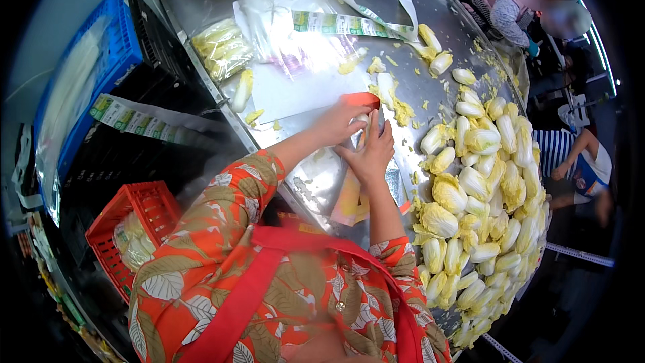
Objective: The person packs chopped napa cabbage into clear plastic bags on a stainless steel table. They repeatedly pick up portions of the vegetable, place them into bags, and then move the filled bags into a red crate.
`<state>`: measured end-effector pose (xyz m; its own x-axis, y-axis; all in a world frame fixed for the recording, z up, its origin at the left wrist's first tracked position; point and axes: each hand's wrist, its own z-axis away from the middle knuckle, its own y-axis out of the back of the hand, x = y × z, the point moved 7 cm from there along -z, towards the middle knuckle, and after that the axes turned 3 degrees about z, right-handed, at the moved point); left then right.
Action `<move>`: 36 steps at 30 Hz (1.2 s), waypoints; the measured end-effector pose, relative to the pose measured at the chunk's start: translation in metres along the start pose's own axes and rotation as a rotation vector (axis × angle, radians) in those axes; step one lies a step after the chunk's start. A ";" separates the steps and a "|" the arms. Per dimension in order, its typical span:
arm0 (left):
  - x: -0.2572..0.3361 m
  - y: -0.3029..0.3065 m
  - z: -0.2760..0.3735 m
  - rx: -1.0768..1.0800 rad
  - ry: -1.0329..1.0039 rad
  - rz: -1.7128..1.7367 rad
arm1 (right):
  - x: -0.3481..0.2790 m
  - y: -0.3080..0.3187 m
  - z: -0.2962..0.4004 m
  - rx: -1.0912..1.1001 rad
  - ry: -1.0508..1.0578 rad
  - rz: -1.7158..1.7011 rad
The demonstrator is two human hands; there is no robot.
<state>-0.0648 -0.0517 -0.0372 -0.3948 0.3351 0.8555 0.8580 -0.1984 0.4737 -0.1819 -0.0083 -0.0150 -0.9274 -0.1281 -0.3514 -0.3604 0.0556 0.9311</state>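
Observation:
My left hand has its fingers curled over an orange-red strip above the metal table. Close against it, my right hand has fingers raised and thumb spread around a small object that the hands mostly hide. Whether the right hand grips it is unclear. Beyond both hands lies a white sheet. A trimmed napa cabbage piece with loose yellow leaves rests just past the fingertips. Below the right hand are a yellowish sheet and a shiny silvery surface.
Small napa cabbages form a large heap on the right. Clear plastic bags, a label strip and bagged cabbages lie farther back. Red basket and blue crate stand left. Two people are across the table.

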 end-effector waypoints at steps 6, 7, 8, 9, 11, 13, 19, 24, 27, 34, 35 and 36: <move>-0.007 0.008 0.003 0.020 0.065 0.084 | -0.004 -0.009 0.005 0.151 0.036 -0.031; -0.003 0.025 -0.001 0.121 -0.043 -0.005 | -0.002 -0.010 0.006 0.160 0.053 -0.036; -0.006 0.044 -0.002 0.221 -0.150 -0.094 | 0.000 -0.010 0.006 0.169 0.071 -0.041; -0.040 0.068 -0.004 0.362 0.016 -0.088 | 0.000 -0.008 0.003 0.148 0.064 -0.057; -0.069 0.125 -0.018 0.458 0.124 -0.377 | -0.001 -0.002 0.001 0.103 0.041 -0.091; -0.100 0.159 -0.036 0.393 0.207 -0.588 | 0.000 0.002 -0.003 0.093 0.051 -0.105; -0.120 0.183 -0.060 0.153 0.367 -0.633 | 0.020 0.020 -0.009 0.015 0.084 -0.259; -0.078 0.144 -0.043 -0.095 0.215 -0.573 | 0.027 0.061 0.019 -0.022 0.112 -0.331; -0.049 0.097 -0.005 -0.234 0.269 -0.464 | 0.028 0.080 0.040 -0.034 0.137 -0.365; -0.057 0.063 0.022 -0.201 0.490 -0.160 | -0.004 0.029 0.044 -0.108 0.193 -0.426; -0.052 0.066 0.022 -0.195 0.477 -0.188 | -0.003 0.027 0.045 -0.110 0.171 -0.401; -0.045 0.070 0.021 -0.194 0.466 -0.215 | -0.003 0.025 0.045 -0.114 0.145 -0.376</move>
<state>0.0200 -0.0617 -0.0464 -0.6961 -0.0477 0.7163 0.6831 -0.3511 0.6404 -0.1927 0.0380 0.0053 -0.7065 -0.2574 -0.6593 -0.6507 -0.1302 0.7481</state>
